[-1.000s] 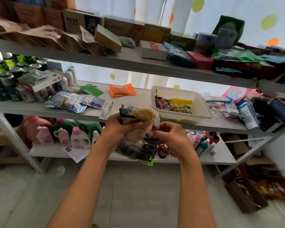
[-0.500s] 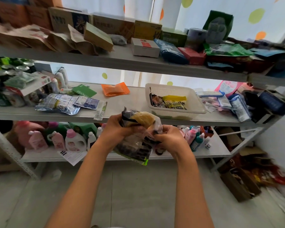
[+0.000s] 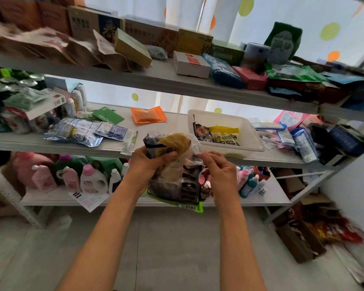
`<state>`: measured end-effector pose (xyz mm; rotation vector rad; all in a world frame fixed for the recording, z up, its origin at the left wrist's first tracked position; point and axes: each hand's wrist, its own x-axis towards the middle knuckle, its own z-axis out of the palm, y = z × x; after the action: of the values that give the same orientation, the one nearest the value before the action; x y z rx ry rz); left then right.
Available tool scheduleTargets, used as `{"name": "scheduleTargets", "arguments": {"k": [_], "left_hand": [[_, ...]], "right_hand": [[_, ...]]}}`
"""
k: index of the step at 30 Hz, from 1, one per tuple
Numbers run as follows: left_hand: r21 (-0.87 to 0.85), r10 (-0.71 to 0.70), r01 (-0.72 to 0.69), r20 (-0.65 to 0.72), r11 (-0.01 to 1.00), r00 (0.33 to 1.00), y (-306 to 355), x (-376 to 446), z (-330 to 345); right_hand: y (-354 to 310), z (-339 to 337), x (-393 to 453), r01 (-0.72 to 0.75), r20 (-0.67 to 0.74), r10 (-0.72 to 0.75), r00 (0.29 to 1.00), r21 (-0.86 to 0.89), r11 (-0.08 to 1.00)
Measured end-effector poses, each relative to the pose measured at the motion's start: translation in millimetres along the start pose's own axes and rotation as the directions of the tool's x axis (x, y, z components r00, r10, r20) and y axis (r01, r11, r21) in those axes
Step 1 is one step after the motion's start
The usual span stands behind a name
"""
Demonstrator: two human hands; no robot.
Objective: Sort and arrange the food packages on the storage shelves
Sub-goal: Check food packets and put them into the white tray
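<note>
My left hand [image 3: 147, 164] grips the crinkly clear food packages [image 3: 174, 169] by their left side, thumb curled across the front. My right hand [image 3: 216, 173] pinches their top right corner. The glossy bundle, black print, pale noodles, hangs just near of the middle shelf [image 3: 51, 143], left of the white mesh basket [image 3: 248, 131].

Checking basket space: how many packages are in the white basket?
2 visible: a dark package at the white basket's left, a yellow package beside it. Others may be hidden beneath.

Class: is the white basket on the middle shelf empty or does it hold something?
Not empty. The white basket holds a yellow packet and a dark packet.
</note>
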<state>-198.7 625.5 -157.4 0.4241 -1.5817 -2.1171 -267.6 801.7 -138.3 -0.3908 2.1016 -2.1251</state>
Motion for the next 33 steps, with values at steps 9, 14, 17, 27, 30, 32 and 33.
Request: {"name": "scheduleTargets", "arguments": {"k": [9, 14, 17, 27, 30, 32, 33], "left_hand": [[-0.035, -0.028, 0.029, 0.018, 0.999, 0.999, 3, -2, -4], [0.021, 0.002, -0.005, 0.104, 1.000, 0.995, 8, -8, 4], [0.094, -0.001, -0.017, 0.184, 0.995, 0.983, 12, -9, 3], [0.144, 0.078, -0.075, -0.012, 0.987, 0.997, 15, -4, 17], [0.206, 0.081, -0.085, 0.025, 0.975, 0.996, 15, -6, 16], [0.243, 0.084, -0.099, 0.071, 0.965, 0.994, 16, -9, 16], [0.251, 0.091, -0.109, 0.084, 0.962, 0.992, 17, -10, 16]], "right_hand": [[-8, 4, 4, -0.122, 0.254, 0.093, 0.963, 0.101, 0.987], [-14, 20, 8, -0.154, 0.165, 0.206, 0.965, -0.282, 0.947], [-10, 26, 3, -0.110, 0.128, 0.157, 0.979, -0.310, 0.944], [-26, 15, 7, -0.173, 0.226, 0.220, 0.949, -0.212, 0.962], [-33, 4, 8, -0.196, 0.322, 0.357, 0.877, -0.439, 0.877], [-43, -4, 8, -0.188, 0.419, 0.436, 0.796, -0.515, 0.837], [-47, -8, 8, -0.201, 0.465, 0.456, 0.759, -0.498, 0.843]]}}
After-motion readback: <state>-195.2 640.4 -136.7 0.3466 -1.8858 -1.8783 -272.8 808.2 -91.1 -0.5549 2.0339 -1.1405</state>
